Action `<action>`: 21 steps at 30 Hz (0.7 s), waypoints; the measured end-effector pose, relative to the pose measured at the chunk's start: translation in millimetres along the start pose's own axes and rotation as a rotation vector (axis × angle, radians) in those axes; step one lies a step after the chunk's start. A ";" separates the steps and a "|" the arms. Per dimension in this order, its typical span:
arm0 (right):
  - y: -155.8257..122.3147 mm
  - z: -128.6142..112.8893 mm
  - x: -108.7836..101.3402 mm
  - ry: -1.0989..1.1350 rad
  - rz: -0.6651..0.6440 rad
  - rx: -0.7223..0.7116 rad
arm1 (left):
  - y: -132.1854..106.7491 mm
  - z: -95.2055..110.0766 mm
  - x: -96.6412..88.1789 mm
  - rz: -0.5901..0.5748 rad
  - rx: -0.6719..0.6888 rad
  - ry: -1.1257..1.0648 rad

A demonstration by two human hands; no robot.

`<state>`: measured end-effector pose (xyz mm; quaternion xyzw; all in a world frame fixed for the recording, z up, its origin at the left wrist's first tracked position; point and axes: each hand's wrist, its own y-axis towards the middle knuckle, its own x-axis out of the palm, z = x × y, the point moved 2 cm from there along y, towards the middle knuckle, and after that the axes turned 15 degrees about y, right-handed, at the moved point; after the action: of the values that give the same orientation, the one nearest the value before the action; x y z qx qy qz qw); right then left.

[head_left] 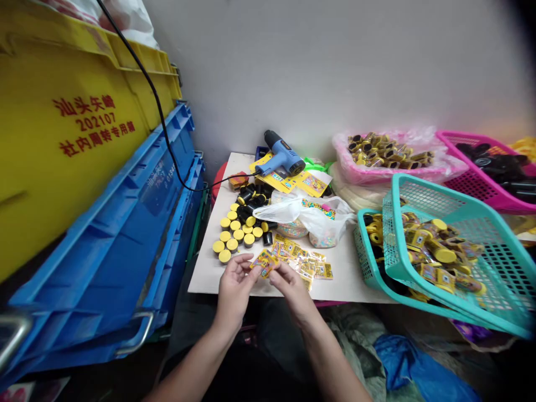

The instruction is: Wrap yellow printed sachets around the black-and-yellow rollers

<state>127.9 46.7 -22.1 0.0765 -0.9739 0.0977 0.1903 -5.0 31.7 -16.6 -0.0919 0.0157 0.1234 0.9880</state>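
Note:
Between my two hands, just above the front of the table, is a small yellow printed label [264, 263] with colourful pictures. My left hand [235, 283] pinches its left side with thumb and fingers. On its right side, my right hand [290, 283] holds the edge the same way. Just beyond and to the right lie several similar yellow printed labels [323, 270] in a loose pile. Left of them stand many small black containers with yellow caps [231, 245], some upright and others tumbled together.
A blue heat gun [281, 156] lies on yellow printed cards at the back. White plastic bags [307, 215] hold coloured beads. Teal baskets [454, 192] of yellow-capped items overhang the table's right side; a pink basket [473, 187] sits behind. Blue crates [109, 223] rise at left, with a black cable [157, 100] hanging past.

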 end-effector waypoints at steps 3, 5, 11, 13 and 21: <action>-0.5 3.5 1.9 -0.133 0.043 -0.071 | -11.1 -8.0 0.1 -0.094 -0.032 -0.031; -1.7 3.1 3.4 -0.323 0.020 -0.143 | -14.8 -11.3 -1.9 -0.159 -0.049 -0.055; 6.9 6.0 17.4 -0.635 -0.094 -0.279 | -5.2 -10.6 -24.0 -0.127 -0.023 0.050; 23.6 5.7 24.3 -0.731 -0.112 -0.337 | -0.1 -9.2 -34.7 -0.099 -0.023 0.117; 81.5 8.7 35.2 -1.400 -0.071 -0.527 | 15.7 -6.8 -71.3 0.100 0.023 0.174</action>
<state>77.4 119.8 -29.5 0.1042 -0.8554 -0.2165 -0.4588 -78.0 28.2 -22.3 -0.0898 0.1073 0.1637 0.9765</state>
